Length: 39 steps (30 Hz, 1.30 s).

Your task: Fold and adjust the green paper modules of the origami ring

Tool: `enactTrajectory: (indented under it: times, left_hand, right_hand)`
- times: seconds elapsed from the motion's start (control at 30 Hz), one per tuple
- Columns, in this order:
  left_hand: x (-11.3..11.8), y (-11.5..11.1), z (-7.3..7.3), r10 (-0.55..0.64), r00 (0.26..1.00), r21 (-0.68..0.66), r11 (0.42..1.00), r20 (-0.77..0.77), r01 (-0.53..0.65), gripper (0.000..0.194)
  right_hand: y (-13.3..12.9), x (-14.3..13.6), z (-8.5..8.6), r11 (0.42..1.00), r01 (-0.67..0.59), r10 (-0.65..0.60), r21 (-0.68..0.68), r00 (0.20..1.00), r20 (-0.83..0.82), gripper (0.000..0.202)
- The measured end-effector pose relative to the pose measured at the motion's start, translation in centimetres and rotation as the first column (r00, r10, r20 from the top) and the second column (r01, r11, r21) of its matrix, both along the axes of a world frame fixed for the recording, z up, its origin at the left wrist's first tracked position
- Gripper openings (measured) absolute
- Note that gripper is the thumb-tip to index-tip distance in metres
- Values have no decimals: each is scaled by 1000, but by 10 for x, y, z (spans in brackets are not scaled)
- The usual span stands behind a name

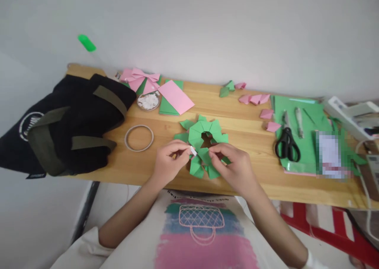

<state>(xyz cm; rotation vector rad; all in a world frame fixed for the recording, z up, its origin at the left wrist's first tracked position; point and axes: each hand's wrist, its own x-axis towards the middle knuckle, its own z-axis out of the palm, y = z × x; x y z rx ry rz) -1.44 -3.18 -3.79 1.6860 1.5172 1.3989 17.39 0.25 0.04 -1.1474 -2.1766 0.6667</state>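
Worktop (231,115): black bag (79,130) across left end. Green sheets (308,158) toward right end, black scissors (287,144) on top. Green paper ring (197,132) mid-length, nearer front edge; fingers hide part of it. Right hand (237,164) angled inward, pinching ring's flap. Left hand (169,160) mirrors it, fingertips closed on small white tab (193,151).

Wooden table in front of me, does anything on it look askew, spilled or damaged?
The pink paper rectangle looks mildly askew: it lies slantwise across the green paper stack near the pale wall, its corners overhanging. I see no spill or damage.
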Motion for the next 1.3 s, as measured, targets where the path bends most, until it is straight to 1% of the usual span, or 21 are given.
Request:
enactTrajectory:
  times: [0.13, 0.2, 0.27, 0.33, 0.4, 0.47, 0.57, 0.67, 0.8, 0.97, 1.13, 1.17, 1.27, 1.3]
  left_hand:
    - [3, 3, -1, -40, 993, -90, 995, 110, 50, 17]
    - [1, 7, -1, -32, 990, -145, 988, 137, 52, 16]
    - [-7, 15, -2, 5, 990, -201, 979, 140, 24, 18]
    - [-22, 28, -3, 67, 991, -260, 965, 114, -35, 20]
    - [-42, 46, -4, 137, 989, -329, 938, 60, -111, 24]
    - [-66, 65, -3, 204, 979, -395, 898, -22, -196, 26]
    - [-100, 92, 1, 247, 955, -481, 825, -164, -296, 32]
    - [-123, 112, 7, 245, 922, -510, 776, -301, -372, 37]
    - [-137, 124, 15, 173, 868, -519, 741, -465, -426, 35]
    - [-143, 129, 22, 65, 817, -529, 733, -573, -429, 34]
    - [-145, 129, 27, 34, 780, -492, 759, -624, -427, 33]
    - [-145, 129, 28, 39, 775, -477, 768, -631, -427, 30]
    - [-142, 131, 29, 77, 762, -421, 796, -643, -435, 9]
    - [-141, 132, 30, 93, 761, -402, 804, -642, -439, 9]
  right_hand:
    - [-1, 17, -3, 997, 74, -75, 26, 996, 41, 14]
    - [-1, 24, -5, 994, 104, -107, 40, 992, 61, 15]
    - [0, 30, -7, 992, 114, -117, 48, 991, 72, 14]
    - [1, 34, -8, 994, 96, -99, 51, 993, 71, 14]
    - [2, 37, -9, 997, 58, -61, 54, 997, 56, 14]
    - [4, 38, -9, 998, 20, -21, 62, 999, 31, 15]
    - [8, 38, -11, 996, -33, 34, 78, 999, -11, 15]
    - [12, 38, -13, 995, -76, 78, 63, 997, -24, 18]
    - [15, 39, -14, 995, -98, 98, 33, 995, -21, 19]
    - [18, 42, -15, 994, -106, 106, -5, 994, -34, 19]
    - [18, 42, -14, 994, -107, 106, -29, 994, -35, 19]
    - [18, 41, -13, 994, -108, 107, -35, 994, -37, 19]
    - [17, 41, -13, 993, -105, 103, -56, 994, -42, 20]
    - [16, 41, -13, 992, -104, 101, -66, 994, -42, 20]
